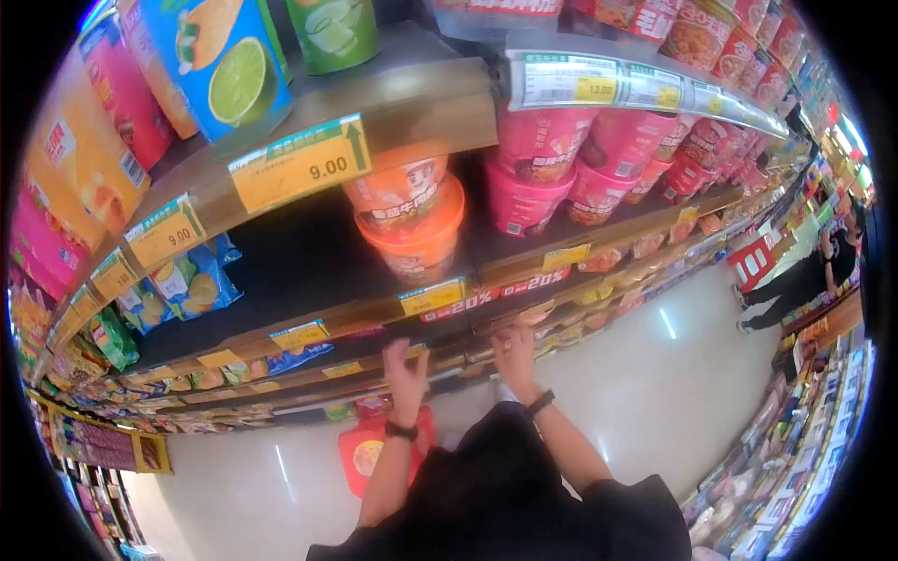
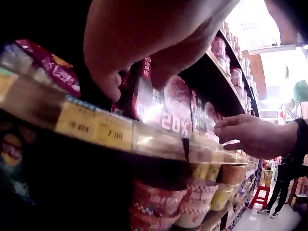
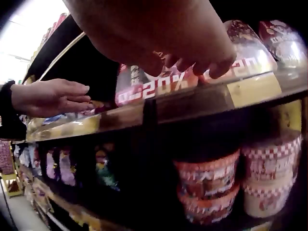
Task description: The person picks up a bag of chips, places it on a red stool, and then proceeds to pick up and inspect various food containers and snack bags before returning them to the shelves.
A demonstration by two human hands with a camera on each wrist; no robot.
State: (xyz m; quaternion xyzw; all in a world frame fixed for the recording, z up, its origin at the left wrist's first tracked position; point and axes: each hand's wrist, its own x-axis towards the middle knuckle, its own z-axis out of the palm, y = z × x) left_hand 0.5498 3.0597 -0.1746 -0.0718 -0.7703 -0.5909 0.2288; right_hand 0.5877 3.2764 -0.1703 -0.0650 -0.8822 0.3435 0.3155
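Both hands are held low at the shelves. In the head view the left hand (image 1: 407, 379) is beside the lower shelf edge, fingers loosely bent. The right hand (image 1: 515, 355) is to its right, below the red 20% packs (image 1: 531, 283). The left wrist view has the left hand (image 2: 149, 43) above a red pack (image 2: 176, 98); whether it touches the pack is unclear. Across from it, the right hand (image 2: 257, 136) has relaxed fingers near another pack. In the right wrist view the right hand's fingertips overlap a 20% pack (image 3: 163, 86); contact is unclear. The left hand (image 3: 53, 97) has extended fingers.
Orange tubs (image 1: 412, 234) and pink tubs (image 1: 528, 192) stand stacked on the shelf above the hands. A yellow price tag (image 2: 94, 127) lines the shelf edge. On the floor is a red object (image 1: 360, 458). A person (image 1: 832, 262) is in the aisle at right.
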